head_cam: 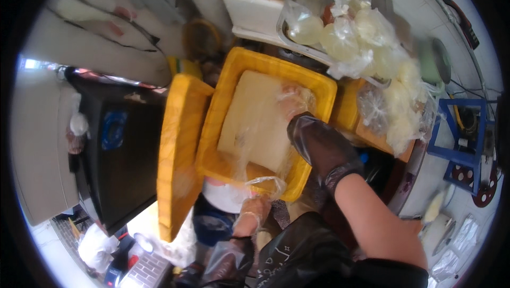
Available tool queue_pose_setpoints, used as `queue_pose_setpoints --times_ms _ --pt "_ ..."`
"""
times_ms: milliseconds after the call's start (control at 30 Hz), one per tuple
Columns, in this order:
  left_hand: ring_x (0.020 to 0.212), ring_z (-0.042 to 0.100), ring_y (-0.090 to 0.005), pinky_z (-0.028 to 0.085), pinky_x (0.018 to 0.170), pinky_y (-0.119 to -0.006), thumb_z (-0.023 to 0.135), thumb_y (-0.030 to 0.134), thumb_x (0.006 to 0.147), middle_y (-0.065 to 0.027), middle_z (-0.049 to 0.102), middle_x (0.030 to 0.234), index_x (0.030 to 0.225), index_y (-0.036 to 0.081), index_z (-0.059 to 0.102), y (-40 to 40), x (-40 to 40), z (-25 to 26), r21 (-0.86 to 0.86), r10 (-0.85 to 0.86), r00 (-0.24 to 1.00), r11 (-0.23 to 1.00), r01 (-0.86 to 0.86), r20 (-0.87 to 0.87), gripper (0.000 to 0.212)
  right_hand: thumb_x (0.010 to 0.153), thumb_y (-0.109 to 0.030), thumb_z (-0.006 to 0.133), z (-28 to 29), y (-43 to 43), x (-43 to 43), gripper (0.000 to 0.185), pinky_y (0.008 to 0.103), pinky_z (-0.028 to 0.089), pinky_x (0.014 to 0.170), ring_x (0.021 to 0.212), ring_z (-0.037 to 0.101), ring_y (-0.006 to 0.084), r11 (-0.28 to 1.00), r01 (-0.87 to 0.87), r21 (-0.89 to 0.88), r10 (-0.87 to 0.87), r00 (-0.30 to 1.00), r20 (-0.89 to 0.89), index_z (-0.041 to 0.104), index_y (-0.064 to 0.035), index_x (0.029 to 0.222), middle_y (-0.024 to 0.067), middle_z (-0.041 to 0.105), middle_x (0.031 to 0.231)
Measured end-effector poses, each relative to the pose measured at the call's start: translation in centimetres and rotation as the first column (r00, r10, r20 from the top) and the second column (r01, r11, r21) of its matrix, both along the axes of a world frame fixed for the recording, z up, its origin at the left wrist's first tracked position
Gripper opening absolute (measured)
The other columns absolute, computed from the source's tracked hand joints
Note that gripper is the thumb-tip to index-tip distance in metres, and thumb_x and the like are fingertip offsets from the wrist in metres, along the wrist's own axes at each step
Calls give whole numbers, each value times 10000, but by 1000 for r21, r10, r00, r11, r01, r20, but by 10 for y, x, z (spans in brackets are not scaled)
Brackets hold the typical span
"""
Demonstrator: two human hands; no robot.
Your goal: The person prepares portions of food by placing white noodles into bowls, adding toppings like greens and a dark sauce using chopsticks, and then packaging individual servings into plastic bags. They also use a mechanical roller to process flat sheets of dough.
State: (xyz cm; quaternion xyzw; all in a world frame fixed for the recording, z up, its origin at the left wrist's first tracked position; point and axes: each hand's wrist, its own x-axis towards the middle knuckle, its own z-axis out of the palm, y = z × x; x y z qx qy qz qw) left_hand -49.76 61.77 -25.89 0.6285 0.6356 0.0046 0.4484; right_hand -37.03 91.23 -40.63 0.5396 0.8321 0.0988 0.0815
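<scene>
A deep yellow box (235, 59) stands in front of me, lined with clear plastic film (247, 148). Inside it lies a large pale slab (255, 116) under the film. My right hand (293, 100), in a clear glove with a dark sleeve cover above it, reaches into the box and rests at the slab's upper right part; whether its fingers hold film is blurred. At the near rim my left hand (255, 210), also gloved, is closed around a bunched edge of the film. A matching yellow lid or box (179, 156) leans upright against the box's left side.
Filled clear bags (344, 41) crowd a metal tray (283, 29) at the upper right, beside a white box (253, 13). A black cabinet (131, 144) stands left. More bags (402, 108) and a blue metal frame (436, 148) are at right. A white round lid (223, 196) sits below the box.
</scene>
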Motion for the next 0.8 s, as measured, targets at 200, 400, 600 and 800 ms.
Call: queue_pose_setpoints --times_ms 200,400,600,800 --pt "1015 550 -338 421 901 -391 572 187 846 -210 573 1084 1211 28 507 121 44 18 11 508 742 822 -569 437 403 785 -291 590 26 24 16 261 427 446 838 1009 550 277 925 82 -371 -202 933 -299 658 -140 986 107 592 1045" --pt "964 555 -275 433 831 -366 517 204 876 -165 585 1041 1179 16 525 181 23 -127 -260 568 624 815 -518 537 357 825 -227 553 -43 19 20 222 406 476 767 889 595 279 912 -64 -404 -335 451 -827 646 -82 965 123 620 991" --pt "871 560 -161 452 705 -312 475 221 925 -64 604 955 1138 59 558 232 -6 -146 -580 792 324 602 -549 517 280 847 -155 505 -45 -16 -7 209 393 483 711 828 612 284 925 -154 -346 4 917 -399 619 -53 990 141 626 1004" --pt "864 573 -153 465 706 -309 562 263 888 -45 613 956 1132 53 554 189 -21 -137 -763 822 -198 368 -532 534 322 747 -97 531 55 -75 -10 256 426 462 713 887 575 335 876 -383 -294 -44 545 -838 598 -77 993 148 612 918"
